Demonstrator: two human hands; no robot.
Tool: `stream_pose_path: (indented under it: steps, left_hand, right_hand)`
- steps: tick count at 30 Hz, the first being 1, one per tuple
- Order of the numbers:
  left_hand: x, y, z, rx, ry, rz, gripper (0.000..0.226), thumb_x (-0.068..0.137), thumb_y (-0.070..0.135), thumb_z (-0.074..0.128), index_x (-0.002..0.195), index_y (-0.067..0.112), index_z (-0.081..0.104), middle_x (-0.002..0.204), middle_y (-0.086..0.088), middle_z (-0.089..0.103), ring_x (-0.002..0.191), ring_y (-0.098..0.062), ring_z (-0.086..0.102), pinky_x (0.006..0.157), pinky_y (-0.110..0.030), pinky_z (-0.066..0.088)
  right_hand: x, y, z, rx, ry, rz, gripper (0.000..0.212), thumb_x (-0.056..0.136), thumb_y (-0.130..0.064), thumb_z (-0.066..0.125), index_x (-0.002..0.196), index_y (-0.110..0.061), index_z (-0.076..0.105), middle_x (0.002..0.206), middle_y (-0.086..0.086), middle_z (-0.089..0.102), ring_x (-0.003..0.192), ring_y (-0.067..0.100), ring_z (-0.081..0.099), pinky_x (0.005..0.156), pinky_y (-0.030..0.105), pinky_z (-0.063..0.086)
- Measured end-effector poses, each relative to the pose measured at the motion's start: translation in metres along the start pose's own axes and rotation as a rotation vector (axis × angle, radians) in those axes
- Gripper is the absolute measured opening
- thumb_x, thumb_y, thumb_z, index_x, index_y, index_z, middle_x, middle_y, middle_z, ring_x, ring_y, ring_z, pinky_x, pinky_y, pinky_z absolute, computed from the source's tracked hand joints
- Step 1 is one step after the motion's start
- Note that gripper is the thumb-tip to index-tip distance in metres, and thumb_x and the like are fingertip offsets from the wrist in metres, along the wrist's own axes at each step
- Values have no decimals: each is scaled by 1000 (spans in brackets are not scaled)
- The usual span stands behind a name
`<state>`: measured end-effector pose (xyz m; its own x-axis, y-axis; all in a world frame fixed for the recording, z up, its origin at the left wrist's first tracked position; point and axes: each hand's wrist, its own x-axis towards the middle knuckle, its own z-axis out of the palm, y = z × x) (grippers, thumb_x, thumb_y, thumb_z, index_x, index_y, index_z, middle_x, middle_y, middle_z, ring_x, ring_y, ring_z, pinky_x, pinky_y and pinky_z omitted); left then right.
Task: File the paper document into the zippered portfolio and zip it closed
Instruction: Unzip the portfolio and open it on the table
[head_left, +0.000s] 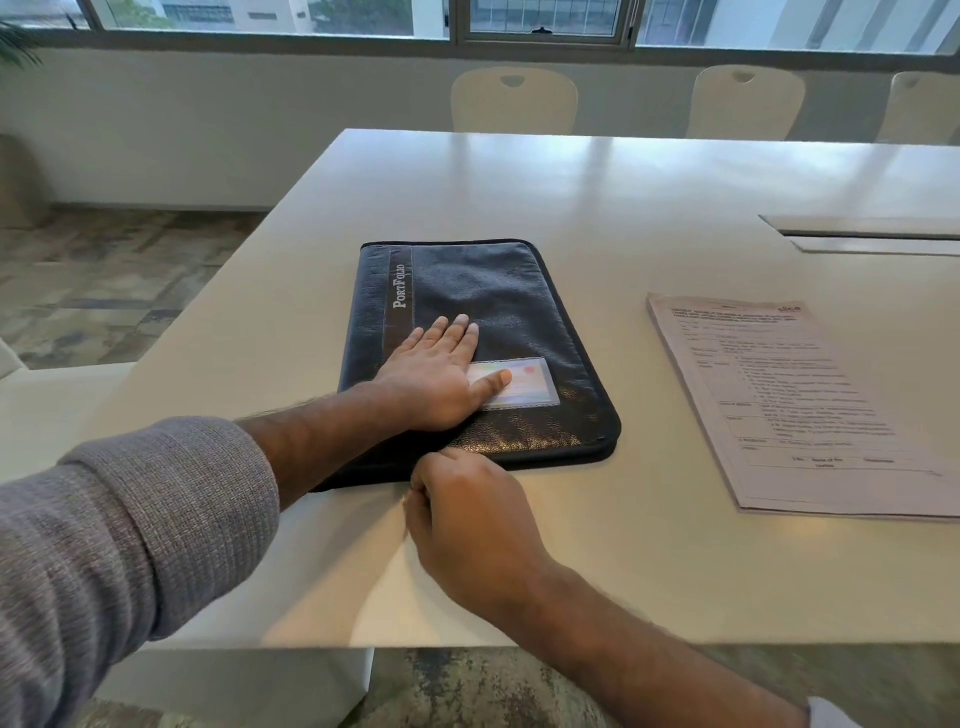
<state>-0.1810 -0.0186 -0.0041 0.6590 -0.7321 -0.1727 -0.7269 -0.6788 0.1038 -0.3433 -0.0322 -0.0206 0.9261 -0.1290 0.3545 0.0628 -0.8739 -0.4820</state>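
A dark blue zippered portfolio (498, 296) lies closed and flat on the white table (597, 187), with a clear card pocket on its cover. My left hand (436, 376) rests flat on the cover, fingers spread, thumb on the card pocket. My right hand (467, 514) is at the portfolio's near edge, fingers pinched together where the zipper runs; the zipper pull itself is hidden under the fingers. The paper document (795, 400), a printed stapled stack, lies on the table to the right of the portfolio, apart from it.
A recessed cable hatch (872, 234) sits in the table at the right. Three cream chairs (514, 101) stand along the far side under the windows. The table's near edge runs just below my right wrist.
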Motion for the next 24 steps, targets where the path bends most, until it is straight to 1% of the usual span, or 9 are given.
stream_pose_path:
  steps: [5, 9, 12, 15, 18, 20, 22, 23, 24]
  left_hand:
    - [1, -1, 1, 11, -14, 3, 85, 93, 71, 14, 157, 19, -6, 166, 0, -12, 152, -16, -12, 124, -38, -5]
    - [4, -2, -5, 11, -87, 0, 87, 92, 72, 13, 156, 18, -10, 165, 0, -17, 151, -18, -15, 123, -38, -6]
    - [6, -3, -8, 16, -119, -3, 87, 92, 72, 11, 155, 17, -12, 165, -1, -19, 151, -19, -17, 123, -38, -7]
    - [5, -2, -6, 21, -114, 4, 87, 92, 72, 11, 155, 17, -12, 165, -1, -19, 151, -19, -17, 123, -38, -7]
    - [6, -4, -4, 13, -98, 8, 88, 92, 73, 11, 155, 17, -12, 165, -1, -18, 151, -18, -17, 123, -38, -7]
    - [5, -4, -4, 2, -86, 13, 88, 91, 74, 12, 156, 17, -11, 165, -1, -17, 151, -18, -16, 123, -38, -7]
    - [3, -4, -2, -4, -58, 21, 87, 92, 73, 13, 156, 18, -9, 165, 0, -15, 152, -17, -15, 123, -38, -6]
    - [2, -4, -1, -9, -40, 26, 87, 93, 72, 14, 156, 18, -8, 166, 0, -14, 152, -17, -14, 123, -38, -6]
    - [1, -5, 0, -12, -21, 32, 86, 93, 72, 14, 157, 18, -7, 166, 0, -13, 152, -16, -13, 123, -37, -6]
  right_hand:
    - [7, -14, 12, 5, -32, -42, 10, 85, -17, 54, 81, -10, 61, 82, 9, 64, 74, 29, 58, 62, 39, 47]
    - [11, -30, 20, 20, -85, -110, 9, 84, -16, 59, 84, -8, 63, 84, 12, 63, 74, 31, 58, 60, 35, 42]
    - [12, -45, 27, 35, -142, -185, 7, 82, -13, 61, 82, -6, 62, 82, 14, 62, 72, 33, 58, 59, 35, 45]
    - [14, -51, 32, 54, -133, -183, 11, 85, -13, 60, 85, -3, 64, 84, 15, 63, 72, 33, 57, 59, 32, 41]
    - [14, -49, 33, 57, -129, -191, 15, 88, -17, 58, 89, -3, 65, 87, 15, 63, 75, 33, 57, 61, 35, 45]
    - [13, -46, 31, 65, -128, -205, 17, 89, -18, 57, 91, -3, 65, 88, 15, 63, 74, 30, 54, 61, 33, 43]
    - [12, -42, 26, 83, -121, -200, 17, 89, -20, 57, 85, -6, 64, 84, 13, 61, 69, 25, 46, 59, 31, 36]
    - [11, -39, 23, 87, -113, -186, 17, 88, -22, 57, 81, -7, 62, 82, 11, 60, 68, 25, 46, 58, 31, 36]
    - [11, -34, 19, 87, -101, -167, 19, 88, -24, 56, 79, -8, 61, 81, 10, 61, 69, 25, 49, 58, 32, 39]
